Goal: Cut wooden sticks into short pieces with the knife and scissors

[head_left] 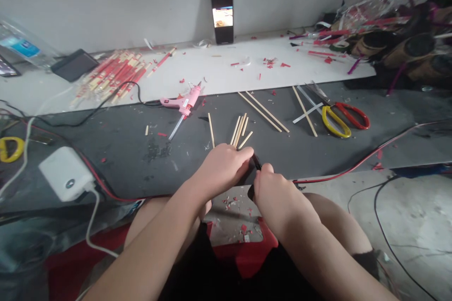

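Observation:
My left hand (228, 164) is closed at the front edge of the grey tabletop; what its fingers hold is hidden beneath it. Just to the right, my right hand (273, 188) wraps around a dark tool (257, 162), its black end showing below the fist. The tool's front part reaches toward my left thumb, and its exact kind is unclear. Beyond my left hand lie several short wooden sticks (239, 129) in a loose fan, with a longer stick (211, 129) to their left. Two long sticks (264, 112) lie side by side farther back.
A pink glue gun (183, 102) lies left of centre, near wrapped chopsticks (116, 75). Scissors with red and yellow handles (337, 120) rest at right beside another stick (304, 110). A phone (222, 14) leans on the wall. A white adapter (67, 174) and cables lie left.

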### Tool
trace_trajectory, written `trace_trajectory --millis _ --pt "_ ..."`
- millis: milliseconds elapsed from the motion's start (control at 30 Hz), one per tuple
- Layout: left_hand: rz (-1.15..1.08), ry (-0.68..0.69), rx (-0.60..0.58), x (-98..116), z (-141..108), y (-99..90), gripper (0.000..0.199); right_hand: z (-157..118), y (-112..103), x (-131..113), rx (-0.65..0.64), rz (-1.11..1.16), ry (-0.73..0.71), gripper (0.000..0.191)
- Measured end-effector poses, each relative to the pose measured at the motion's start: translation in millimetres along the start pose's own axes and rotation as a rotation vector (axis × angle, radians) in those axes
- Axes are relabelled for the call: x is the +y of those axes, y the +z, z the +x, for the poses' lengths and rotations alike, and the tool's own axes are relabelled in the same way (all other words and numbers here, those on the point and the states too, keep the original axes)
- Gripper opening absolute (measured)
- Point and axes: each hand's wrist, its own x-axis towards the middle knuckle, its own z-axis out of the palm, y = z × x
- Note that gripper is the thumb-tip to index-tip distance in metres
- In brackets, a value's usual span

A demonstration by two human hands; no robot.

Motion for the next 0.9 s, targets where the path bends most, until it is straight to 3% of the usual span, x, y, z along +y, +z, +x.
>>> trace_trajectory --millis 300,667,900 --pt "0.023 -0.079 0.085 4.7 -3.1 10.9 0.015 -1.3 3.1 2.6 0.040 0.002 0.012 0.017" --pt "0.045 -0.149 0.096 11.8 -2.0 11.2 0.017 -1.2 8.1 5.4 0.034 0.012 0.019 0.019" --pt "0.018 -0.121 0.060 7.2 -1.0 8.4 0.020 0.7 11.2 6.4 0.025 0.017 0.042 0.021"
